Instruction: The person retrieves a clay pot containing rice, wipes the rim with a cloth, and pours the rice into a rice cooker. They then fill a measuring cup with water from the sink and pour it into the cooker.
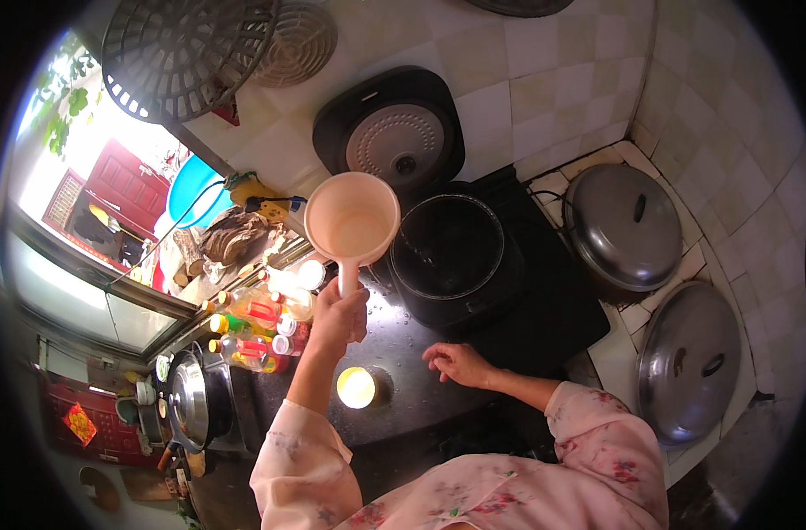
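My left hand (pixel 340 311) grips the handle of a pale pink plastic water dipper (pixel 352 218). The dipper's mouth faces up towards me, and I see no clear contents in it. Just right of it stands a black rice cooker (pixel 436 318) with its lid (pixel 390 129) raised against the wall side. A dark inner pot (pixel 451 245) sits inside the cooker, and its contents are hard to make out. Over the dark countertop (pixel 403 424), in front of the cooker, my right hand (pixel 462 364) hovers with loosely bent fingers and holds nothing. Between my forearms is a small round container (pixel 356 387), bright yellow inside.
Several bottles (pixel 254 331) with coloured caps crowd the left, below the window. Two large metal lids (pixel 625 225) cover the tiled stove at right. A yellow power socket (pixel 260 199) with a plugged cord is behind the dipper. A lidded pan (pixel 191 401) stands far left.
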Tool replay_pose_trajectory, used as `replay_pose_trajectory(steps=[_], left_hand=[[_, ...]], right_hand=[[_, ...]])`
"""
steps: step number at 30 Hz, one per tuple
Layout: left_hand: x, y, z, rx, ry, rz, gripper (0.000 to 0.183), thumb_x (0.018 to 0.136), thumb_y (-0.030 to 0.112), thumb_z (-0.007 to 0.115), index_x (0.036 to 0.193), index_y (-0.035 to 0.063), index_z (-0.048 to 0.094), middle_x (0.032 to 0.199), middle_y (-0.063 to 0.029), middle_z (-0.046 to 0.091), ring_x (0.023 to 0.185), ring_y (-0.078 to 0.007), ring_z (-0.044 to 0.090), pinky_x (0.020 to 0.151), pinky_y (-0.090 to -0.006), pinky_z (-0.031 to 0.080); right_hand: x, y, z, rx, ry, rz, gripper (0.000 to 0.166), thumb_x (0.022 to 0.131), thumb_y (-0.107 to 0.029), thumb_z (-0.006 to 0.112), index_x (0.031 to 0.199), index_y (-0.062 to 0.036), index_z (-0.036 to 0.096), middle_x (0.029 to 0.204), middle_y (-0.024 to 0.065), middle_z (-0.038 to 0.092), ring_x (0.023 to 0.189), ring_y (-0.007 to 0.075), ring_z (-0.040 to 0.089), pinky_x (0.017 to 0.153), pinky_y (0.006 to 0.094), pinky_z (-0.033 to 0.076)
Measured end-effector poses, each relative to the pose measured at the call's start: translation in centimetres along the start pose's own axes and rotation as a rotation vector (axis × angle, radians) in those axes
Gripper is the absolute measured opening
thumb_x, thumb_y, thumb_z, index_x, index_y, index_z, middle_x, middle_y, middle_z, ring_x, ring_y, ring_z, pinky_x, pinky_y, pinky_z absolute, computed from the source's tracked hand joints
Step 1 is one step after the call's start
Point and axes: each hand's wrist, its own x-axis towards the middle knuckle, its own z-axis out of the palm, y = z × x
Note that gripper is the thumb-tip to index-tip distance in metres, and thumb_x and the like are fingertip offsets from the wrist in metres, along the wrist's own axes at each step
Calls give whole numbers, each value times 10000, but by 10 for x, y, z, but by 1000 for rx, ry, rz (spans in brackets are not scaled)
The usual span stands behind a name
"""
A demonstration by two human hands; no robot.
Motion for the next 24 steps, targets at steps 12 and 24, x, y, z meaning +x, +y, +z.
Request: replay_pose_trajectory(steps=[12, 24], left_hand=[[-12, -10, -9, 415, 91, 69, 146, 838, 115, 587, 904, 32, 485, 593, -22, 508, 408, -112, 483, 335, -258, 374], [-9, -46, -5, 1046, 92, 393, 300, 835, 149, 579, 1027, 1, 404, 809, -291, 623, 757, -479, 599, 655, -553, 451]], right_hand=[[-23, 10, 0, -62, -27, 68, 222, 905, -37, 470, 1037, -31, 648, 816, 54, 668, 650, 119, 632, 621, 259, 520], [-38, 39, 24, -12, -9, 128, 212, 913, -56, 482, 1035, -42, 655, 810, 50, 671, 642, 112, 635, 611, 254, 516]])
